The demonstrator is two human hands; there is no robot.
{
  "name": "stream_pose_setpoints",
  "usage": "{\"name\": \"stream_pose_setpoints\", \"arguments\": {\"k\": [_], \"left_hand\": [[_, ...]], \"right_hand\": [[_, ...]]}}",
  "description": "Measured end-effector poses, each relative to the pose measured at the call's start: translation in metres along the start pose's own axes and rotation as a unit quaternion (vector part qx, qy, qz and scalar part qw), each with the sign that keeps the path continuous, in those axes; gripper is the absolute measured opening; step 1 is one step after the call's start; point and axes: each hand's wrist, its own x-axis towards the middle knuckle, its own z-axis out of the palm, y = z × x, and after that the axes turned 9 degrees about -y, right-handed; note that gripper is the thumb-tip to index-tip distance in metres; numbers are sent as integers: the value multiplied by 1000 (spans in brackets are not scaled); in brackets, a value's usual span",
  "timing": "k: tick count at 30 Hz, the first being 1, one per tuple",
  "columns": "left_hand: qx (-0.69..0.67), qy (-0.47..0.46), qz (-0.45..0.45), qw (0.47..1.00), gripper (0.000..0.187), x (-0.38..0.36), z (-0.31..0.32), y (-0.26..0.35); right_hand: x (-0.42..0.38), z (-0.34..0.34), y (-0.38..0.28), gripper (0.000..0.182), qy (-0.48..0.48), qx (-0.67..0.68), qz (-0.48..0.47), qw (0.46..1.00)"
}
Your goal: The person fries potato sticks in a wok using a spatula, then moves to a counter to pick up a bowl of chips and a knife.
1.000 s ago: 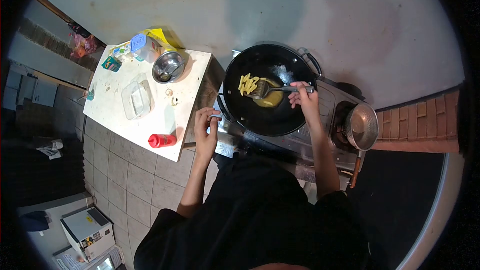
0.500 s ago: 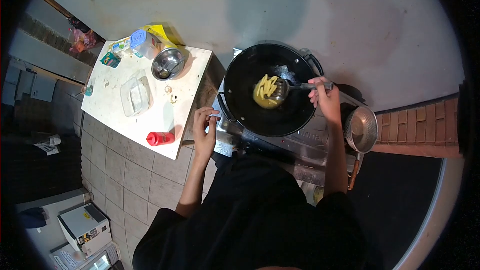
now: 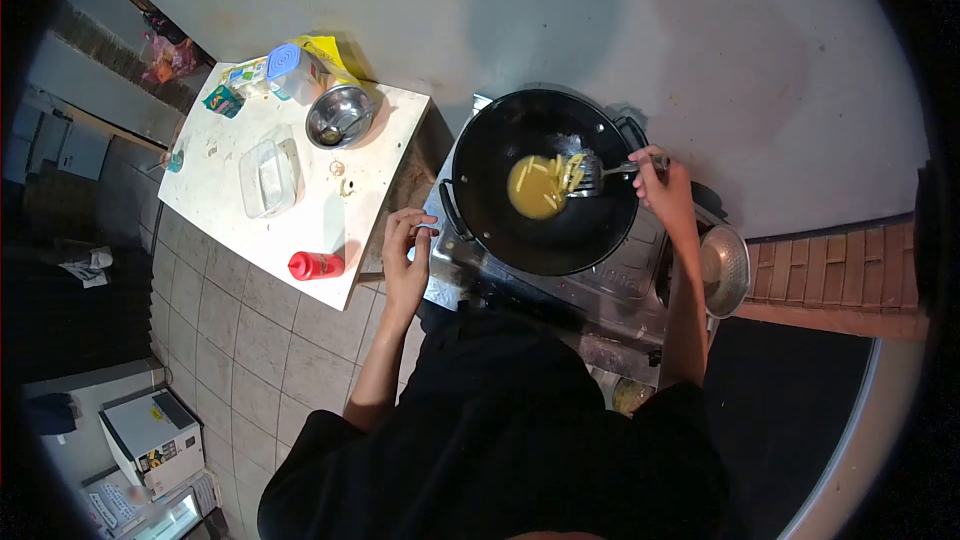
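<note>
My right hand [image 3: 662,185] is closed round the handle of a slotted metal spatula [image 3: 590,176]. Its blade is inside a black wok [image 3: 500,230], at the right edge of a yellowish pool of oil [image 3: 533,190]. Pale yellow potato strips [image 3: 573,172] lie against the blade, and a few others float in the oil. Beside the wok's left handle [image 3: 455,212], my left hand [image 3: 406,248] hovers with loosely bent fingers, and I see nothing held in it. The wok sits on a metal gas stove [image 3: 610,285].
A saucepan [image 3: 724,270] stands right of the wok, partly behind my forearm. On the white table [image 3: 300,240] at left are a red bottle [image 3: 316,266], a clear plastic container [image 3: 268,180], a steel bowl [image 3: 340,116] and a blue-lidded tub [image 3: 290,70]. A wall rises behind the stove.
The spatula and my right hand have shifted right across the wok. The potato strips, earlier bunched in the oil, are now partly at the blade and more spread out. My left hand stays near the handle.
</note>
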Motion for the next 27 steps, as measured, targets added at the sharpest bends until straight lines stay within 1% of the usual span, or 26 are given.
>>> {"name": "stream_pose_setpoints", "arguments": {"k": [2, 6, 8, 9, 11, 13, 15, 18, 20, 22, 24, 27], "left_hand": [[2, -3, 4, 1000, 15, -1, -1, 0], [0, 13, 5, 1000, 15, -4, -7, 1], [6, 17, 7, 1000, 15, -5, -9, 0], [7, 17, 6, 1000, 15, -5, -9, 1], [14, 13, -5, 1000, 15, -6, -10, 2], [9, 11, -6, 1000, 15, -6, -8, 3], [3, 6, -4, 1000, 15, -4, -7, 4], [16, -6, -8, 1000, 15, -3, -6, 7], [14, -5, 12, 1000, 15, 0, -6, 6], [12, -8, 12, 1000, 15, 1, -6, 7], [8, -10, 11, 1000, 15, 2, -5, 7], [3, -3, 15, 1000, 15, 1, -5, 4]], "right_hand": [[7, 6, 9, 25, -45, 57, 26, 997], [14, 25, 35, 27, -70, 99, 23, 992], [12, 39, 45, 28, -58, 180, 37, 981], [10, 46, 49, 28, -58, 180, 38, 981], [5, 56, 55, 28, -49, 241, -2, 969], [1, 64, 58, 27, -46, 262, -2, 964], [-1, 70, 59, 26, -36, 310, 1, 950], [-3, 71, 55, 26, -41, 314, 9, 949], [-2, 72, 57, 26, -42, 318, 9, 947], [-1, 73, 57, 26, -42, 321, 10, 946], [-3, 75, 54, 26, -52, 344, 11, 938], [0, 75, 57, 27, -65, 338, 11, 939]]}}
